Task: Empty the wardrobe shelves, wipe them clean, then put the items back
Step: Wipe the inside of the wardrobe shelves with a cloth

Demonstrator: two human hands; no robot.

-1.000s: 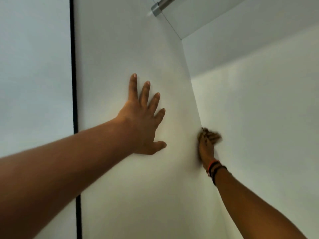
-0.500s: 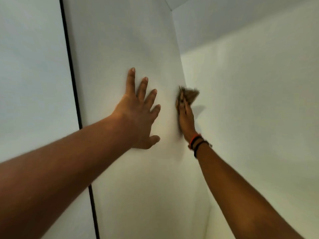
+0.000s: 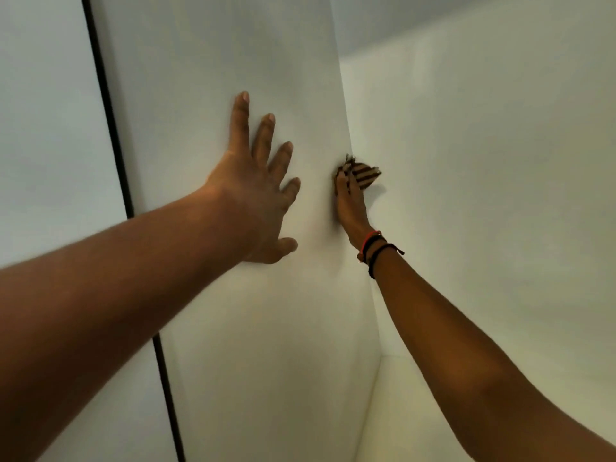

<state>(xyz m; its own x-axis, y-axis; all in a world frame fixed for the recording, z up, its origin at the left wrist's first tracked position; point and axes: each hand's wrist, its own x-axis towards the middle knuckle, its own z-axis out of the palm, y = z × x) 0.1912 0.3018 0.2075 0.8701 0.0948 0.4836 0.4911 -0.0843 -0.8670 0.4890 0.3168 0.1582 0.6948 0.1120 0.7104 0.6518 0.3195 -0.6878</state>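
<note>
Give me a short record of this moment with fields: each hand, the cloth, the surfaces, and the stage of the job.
left hand: flat on the white side panel, fingers spread, holding nothing
right hand: presses a striped cloth against the same panel, close to the inner corner; fingers look straight
wristbands: red and black, on the right wrist
back wall: white, bare in view
dark strip: runs along the panel's left edge
stage: wiping; no stored items in view
</note>
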